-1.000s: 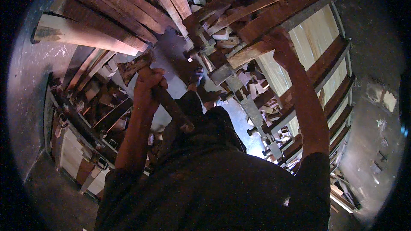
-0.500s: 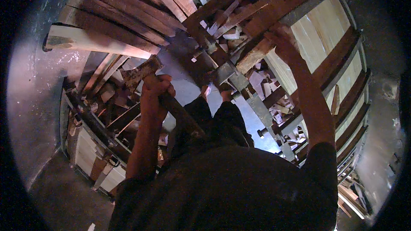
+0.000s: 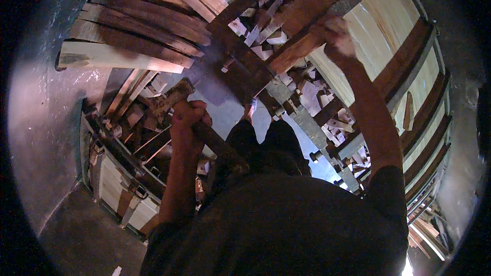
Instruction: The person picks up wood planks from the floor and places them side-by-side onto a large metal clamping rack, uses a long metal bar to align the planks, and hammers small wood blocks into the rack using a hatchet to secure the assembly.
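My left hand (image 3: 186, 115) is closed around the handle of a hammer (image 3: 176, 94). Its worn metal head sticks up past my fingers, and the handle (image 3: 217, 140) slants down toward my body. On the other side my right arm reaches up along a pale glued wood panel (image 3: 376, 38). Dimly lit and a little blurred, my right hand (image 3: 340, 41) is closed on the upper end of a short brown wooden block (image 3: 296, 51). That block lies across the frame, near a metal clamp bar (image 3: 302, 115).
Long wooden boards (image 3: 143, 30) fan out at the far left. Offcuts (image 3: 312, 94) fill the gaps inside the clamp frame. Another clamped panel (image 3: 115, 179) stands at lower left, beside a grey wall (image 3: 56, 148). More wood strips (image 3: 427, 230) lie at lower right.
The view has shifted slightly. My right hand and the brown block have moved up a little, and the block's pale side has turned dark. My left hand still grips the hammer.
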Motion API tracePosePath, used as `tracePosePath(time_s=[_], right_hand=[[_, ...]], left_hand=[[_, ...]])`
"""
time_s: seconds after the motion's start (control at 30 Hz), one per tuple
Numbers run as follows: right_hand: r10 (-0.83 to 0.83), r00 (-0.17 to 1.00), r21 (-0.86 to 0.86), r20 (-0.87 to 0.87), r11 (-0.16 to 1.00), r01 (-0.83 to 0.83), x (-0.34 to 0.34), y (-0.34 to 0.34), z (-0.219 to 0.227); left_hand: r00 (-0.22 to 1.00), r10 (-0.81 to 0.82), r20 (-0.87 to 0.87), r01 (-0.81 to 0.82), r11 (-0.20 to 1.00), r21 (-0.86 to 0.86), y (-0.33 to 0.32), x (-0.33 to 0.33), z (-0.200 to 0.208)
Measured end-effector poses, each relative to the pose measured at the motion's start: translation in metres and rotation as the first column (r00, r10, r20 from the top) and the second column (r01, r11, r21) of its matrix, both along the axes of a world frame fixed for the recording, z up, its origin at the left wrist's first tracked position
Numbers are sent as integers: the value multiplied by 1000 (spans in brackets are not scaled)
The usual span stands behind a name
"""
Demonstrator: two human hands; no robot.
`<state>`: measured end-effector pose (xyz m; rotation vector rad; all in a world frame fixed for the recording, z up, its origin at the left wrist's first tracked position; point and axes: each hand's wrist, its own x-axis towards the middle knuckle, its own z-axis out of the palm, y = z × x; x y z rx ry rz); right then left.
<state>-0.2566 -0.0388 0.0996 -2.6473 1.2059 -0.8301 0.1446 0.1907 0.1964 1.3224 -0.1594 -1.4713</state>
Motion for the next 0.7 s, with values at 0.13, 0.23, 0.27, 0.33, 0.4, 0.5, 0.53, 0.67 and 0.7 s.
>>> tracePosePath(time_s=[0.13,0.23,0.27,0.33,0.4,0.5,0.53,0.67,0.7], right_hand=[[132,989,-26,-65,991,-133,25,2,7],[113,969,-56,-219,990,-128,31,-6,-24],[93,951,-78,-294,990,-121,38,-11,-27],[68,994,-98,-83,992,-76,40,-1,-27],[41,983,-12,-180,999,-44,43,7,-19],[182,975,-11,-126,983,-185,29,6,-37],[205,970,56,-129,978,-199,32,1,-44],[129,988,179,-85,978,-112,58,1,-32],[80,997,151,-22,986,-76,66,11,-18]], left_hand=[[998,69,8,-69,998,9,3,-11,13],[998,54,-44,-55,998,-37,4,-18,23],[996,60,-64,-63,996,-60,6,-19,20],[994,90,-54,-94,993,-68,4,-26,29],[990,143,10,-143,989,-41,1,-40,46],[999,-34,-21,32,994,-100,-7,-40,43],[998,-43,-43,38,993,-109,-14,-45,40],[989,-147,-26,142,981,-132,-54,-90,35],[985,-175,-12,171,975,-141,-63,-99,30]])
